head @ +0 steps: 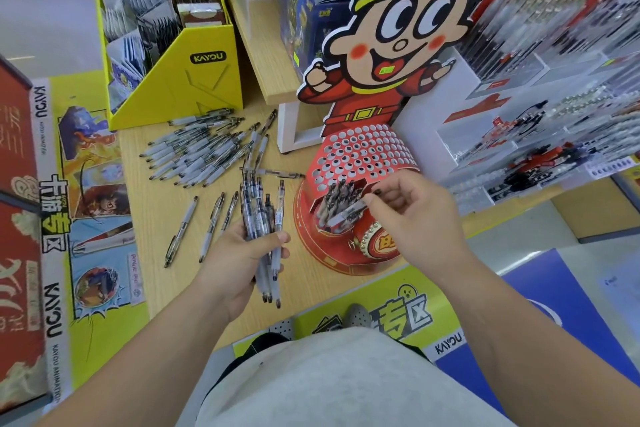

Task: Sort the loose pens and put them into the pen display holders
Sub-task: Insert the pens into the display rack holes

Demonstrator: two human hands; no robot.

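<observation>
Shelf pens [530,21] blurred, pen bundle [258,208] middle hidden behind left fingers [270,240]

left hand [242,253] grips pen bundle [261,218] | right hand [415,215] pinches pen [348,213] over red holder [360,156]

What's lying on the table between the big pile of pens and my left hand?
Three single pens, lying apart from each other on the wooden table, as the head view shows.

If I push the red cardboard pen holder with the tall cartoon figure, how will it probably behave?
The red cardboard pen holder is probably light and may slide on the smooth wooden tabletop. Its tall cartoon cut-out could make it tip backward. Most holes look empty, so few pens weigh it down.
</observation>
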